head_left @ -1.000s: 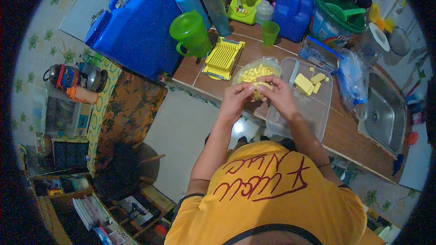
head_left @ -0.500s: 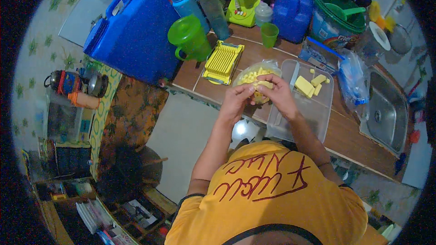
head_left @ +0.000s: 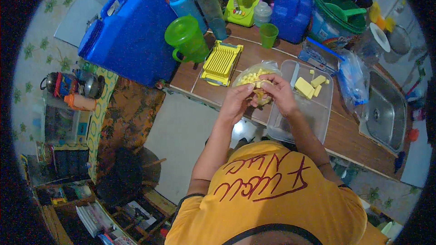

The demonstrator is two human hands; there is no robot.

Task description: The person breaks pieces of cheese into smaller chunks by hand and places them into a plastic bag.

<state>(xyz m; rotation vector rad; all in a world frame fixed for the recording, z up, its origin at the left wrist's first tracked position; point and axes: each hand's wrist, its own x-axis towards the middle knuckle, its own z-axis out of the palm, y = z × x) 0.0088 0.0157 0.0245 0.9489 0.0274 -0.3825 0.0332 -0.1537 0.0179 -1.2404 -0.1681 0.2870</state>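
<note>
My left hand (head_left: 237, 101) and my right hand (head_left: 280, 94) meet over a clear plastic bag (head_left: 274, 66) at the counter's front edge. Pale yellow cubes (head_left: 251, 77), like cheese, fill the bag. Both hands are closed, fingertips together at what looks like a small yellow piece (head_left: 259, 84); the fingers partly cover it. By my right forearm lies a clear plastic tray (head_left: 297, 120), with yellow blocks (head_left: 304, 87) and a knife (head_left: 294, 75) in its far part. Left of the bag sits a yellow slicer (head_left: 222, 63) with parallel slots.
Blue jerrycans (head_left: 131, 36), a green pitcher (head_left: 186, 38), bottles (head_left: 210, 11) and a green cup (head_left: 269, 36) line the counter's back. A green-rimmed bucket (head_left: 338, 20) stands back right, near a bag of blue-edged plastic (head_left: 354, 79) and a metal sink (head_left: 386, 111).
My fingers have shifted slightly against each other over the bag. The view has moved a little; the tray, slicer and blocks stay in place.
</note>
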